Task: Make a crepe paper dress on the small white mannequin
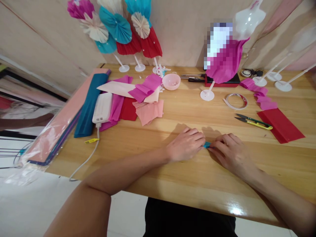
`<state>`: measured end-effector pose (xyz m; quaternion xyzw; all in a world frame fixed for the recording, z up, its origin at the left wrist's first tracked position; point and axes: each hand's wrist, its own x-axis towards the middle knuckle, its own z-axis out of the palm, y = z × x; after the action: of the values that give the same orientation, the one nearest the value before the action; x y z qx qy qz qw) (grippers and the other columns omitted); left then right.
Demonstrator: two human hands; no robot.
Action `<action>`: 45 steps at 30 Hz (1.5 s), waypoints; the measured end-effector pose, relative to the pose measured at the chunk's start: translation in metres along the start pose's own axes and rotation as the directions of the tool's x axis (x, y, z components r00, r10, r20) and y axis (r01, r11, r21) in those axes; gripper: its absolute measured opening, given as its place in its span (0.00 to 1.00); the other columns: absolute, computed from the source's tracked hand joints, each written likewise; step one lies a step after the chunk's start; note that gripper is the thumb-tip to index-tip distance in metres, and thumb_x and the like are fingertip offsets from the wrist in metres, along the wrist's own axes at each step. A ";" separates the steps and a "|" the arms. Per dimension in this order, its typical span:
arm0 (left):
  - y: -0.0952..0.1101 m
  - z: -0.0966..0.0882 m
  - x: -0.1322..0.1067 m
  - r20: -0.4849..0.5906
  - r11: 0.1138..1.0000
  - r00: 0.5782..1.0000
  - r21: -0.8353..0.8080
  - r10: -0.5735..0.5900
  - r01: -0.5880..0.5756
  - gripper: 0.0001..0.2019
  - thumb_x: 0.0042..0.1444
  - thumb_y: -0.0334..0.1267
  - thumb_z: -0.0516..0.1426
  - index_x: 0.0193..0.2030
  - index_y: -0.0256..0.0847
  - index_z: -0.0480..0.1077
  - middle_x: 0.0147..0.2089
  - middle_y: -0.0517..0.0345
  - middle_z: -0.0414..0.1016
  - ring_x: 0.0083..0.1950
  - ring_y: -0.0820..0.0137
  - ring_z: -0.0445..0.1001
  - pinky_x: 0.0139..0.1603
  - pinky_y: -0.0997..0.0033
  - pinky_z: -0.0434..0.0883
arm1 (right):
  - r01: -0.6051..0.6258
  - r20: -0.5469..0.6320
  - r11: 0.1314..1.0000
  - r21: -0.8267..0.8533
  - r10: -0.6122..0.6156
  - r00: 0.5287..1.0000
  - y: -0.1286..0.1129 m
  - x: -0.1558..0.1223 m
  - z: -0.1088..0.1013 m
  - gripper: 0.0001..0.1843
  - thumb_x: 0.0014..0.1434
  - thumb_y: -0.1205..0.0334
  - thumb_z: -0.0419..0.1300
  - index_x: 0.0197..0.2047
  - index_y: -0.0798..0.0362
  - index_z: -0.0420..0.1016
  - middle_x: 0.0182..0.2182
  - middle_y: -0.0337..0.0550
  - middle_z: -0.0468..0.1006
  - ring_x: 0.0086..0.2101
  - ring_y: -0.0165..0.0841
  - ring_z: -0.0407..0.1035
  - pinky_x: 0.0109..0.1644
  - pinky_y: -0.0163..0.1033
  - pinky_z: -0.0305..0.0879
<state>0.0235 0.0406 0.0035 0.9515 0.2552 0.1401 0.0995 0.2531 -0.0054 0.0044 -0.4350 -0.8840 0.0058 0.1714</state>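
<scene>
My left hand (pixel 185 144) and my right hand (pixel 233 153) rest close together on the wooden table (pixel 197 184). Between their fingertips, both hands pinch a small strip of teal crepe paper (pixel 206 144). Most of the strip is hidden by my fingers. A pair of yellow-handled thread snips (pixel 254 121) lies to the right of my right hand, beside a red paper sheet (pixel 280 125). Loose pink and magenta crepe paper (pixel 148 112) lies beyond my left hand.
A white power bank (pixel 102 108) with a cable sits on paper sheets at the left, near a long bagged paper stack (pixel 64 118). A pink bowl (pixel 171 81), a tape roll (pixel 235 101), and paper fan decorations on white stands (pixel 207 95) occupy the far side.
</scene>
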 end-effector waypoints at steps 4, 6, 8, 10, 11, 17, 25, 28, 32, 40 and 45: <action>0.000 0.001 0.000 -0.019 1.000 1.000 0.012 0.017 -0.016 0.13 0.68 0.38 0.46 0.41 0.39 0.70 0.42 0.54 0.76 0.48 0.67 0.68 0.49 0.63 0.61 | -0.001 0.012 1.000 0.003 0.001 1.000 -0.002 0.002 0.000 0.11 0.62 0.56 0.61 0.42 0.55 0.75 0.37 0.49 0.74 0.38 0.40 0.65 0.41 0.45 0.63; 0.000 0.002 0.000 -0.033 1.000 0.999 0.025 0.020 -0.019 0.12 0.68 0.37 0.47 0.41 0.38 0.70 0.42 0.55 0.76 0.48 0.67 0.69 0.49 0.63 0.61 | -0.005 0.031 1.000 0.007 0.005 1.000 -0.002 0.003 0.000 0.13 0.62 0.55 0.61 0.43 0.55 0.75 0.37 0.49 0.74 0.39 0.40 0.66 0.42 0.46 0.63; 0.000 0.003 0.000 -0.044 0.999 0.999 0.034 0.018 -0.017 0.11 0.68 0.35 0.47 0.41 0.38 0.70 0.42 0.55 0.76 0.48 0.67 0.69 0.50 0.63 0.61 | -0.008 0.041 1.000 0.014 0.007 0.999 -0.002 0.004 0.000 0.13 0.62 0.54 0.61 0.43 0.55 0.76 0.37 0.49 0.74 0.39 0.40 0.66 0.42 0.45 0.63; 0.000 0.004 0.000 -0.053 0.999 0.998 0.034 0.018 -0.016 0.11 0.68 0.36 0.47 0.42 0.39 0.70 0.43 0.54 0.77 0.48 0.67 0.70 0.50 0.63 0.61 | -0.009 0.032 1.000 0.019 0.008 0.999 -0.001 0.004 0.000 0.13 0.62 0.54 0.61 0.44 0.55 0.76 0.36 0.49 0.74 0.38 0.40 0.66 0.42 0.45 0.63; 0.000 0.004 -0.001 -0.057 0.999 0.998 0.032 0.018 -0.017 0.12 0.68 0.36 0.47 0.42 0.39 0.71 0.43 0.54 0.77 0.49 0.67 0.70 0.50 0.63 0.61 | -0.007 0.028 1.000 0.020 0.006 1.000 0.000 0.004 0.000 0.13 0.62 0.55 0.61 0.45 0.55 0.76 0.37 0.49 0.74 0.39 0.39 0.66 0.42 0.45 0.63; -0.001 0.005 -0.001 -0.067 0.999 0.997 0.025 0.023 -0.022 0.12 0.68 0.36 0.46 0.42 0.39 0.71 0.43 0.55 0.77 0.48 0.67 0.70 0.50 0.63 0.61 | 0.004 0.016 1.000 0.003 -0.004 1.000 0.001 0.001 -0.002 0.14 0.63 0.55 0.61 0.47 0.54 0.77 0.38 0.49 0.75 0.39 0.39 0.67 0.42 0.44 0.63; -0.002 0.009 -0.002 -0.102 0.997 0.994 0.063 0.047 -0.040 0.11 0.68 0.36 0.47 0.42 0.39 0.71 0.45 0.56 0.77 0.49 0.67 0.70 0.50 0.63 0.60 | 0.003 0.019 1.000 -0.014 -0.002 1.000 0.001 0.001 -0.001 0.15 0.63 0.55 0.61 0.49 0.53 0.77 0.38 0.48 0.76 0.39 0.39 0.67 0.42 0.44 0.63; -0.002 0.008 -0.002 -0.098 0.996 0.994 0.080 0.056 -0.048 0.11 0.68 0.36 0.47 0.42 0.39 0.70 0.44 0.56 0.77 0.48 0.68 0.70 0.49 0.63 0.60 | 0.001 0.028 1.000 -0.014 0.000 1.000 0.001 0.001 0.001 0.17 0.63 0.54 0.60 0.51 0.53 0.76 0.39 0.48 0.76 0.40 0.39 0.67 0.43 0.44 0.63; -0.001 0.004 -0.002 -0.071 0.987 0.991 0.124 0.114 -0.105 0.10 0.68 0.34 0.47 0.42 0.40 0.69 0.44 0.58 0.76 0.48 0.68 0.69 0.49 0.63 0.60 | -0.016 0.034 1.000 -0.007 0.016 0.999 0.003 0.002 0.002 0.17 0.63 0.54 0.60 0.51 0.54 0.75 0.38 0.48 0.76 0.40 0.40 0.68 0.44 0.45 0.64; 0.001 0.004 -0.002 -0.049 0.990 0.998 0.136 0.047 -0.040 0.12 0.68 0.38 0.47 0.39 0.40 0.70 0.42 0.55 0.73 0.46 0.66 0.68 0.47 0.63 0.60 | -0.046 0.008 0.995 0.092 0.046 0.999 -0.002 0.002 0.001 0.20 0.61 0.54 0.62 0.53 0.55 0.72 0.43 0.51 0.73 0.42 0.41 0.68 0.45 0.45 0.67; 0.002 0.003 -0.001 -0.022 0.999 1.000 0.044 -0.006 0.007 0.15 0.69 0.41 0.46 0.40 0.39 0.71 0.43 0.54 0.73 0.47 0.66 0.68 0.49 0.63 0.61 | -0.047 0.004 0.987 0.157 0.047 0.999 -0.001 0.001 0.005 0.08 0.62 0.59 0.60 0.43 0.53 0.74 0.37 0.48 0.72 0.38 0.38 0.67 0.41 0.44 0.66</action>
<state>0.0241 0.0384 0.0011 0.9511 0.2623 0.1445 0.0760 0.2502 -0.0041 0.0007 -0.4409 -0.8703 0.0794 0.2047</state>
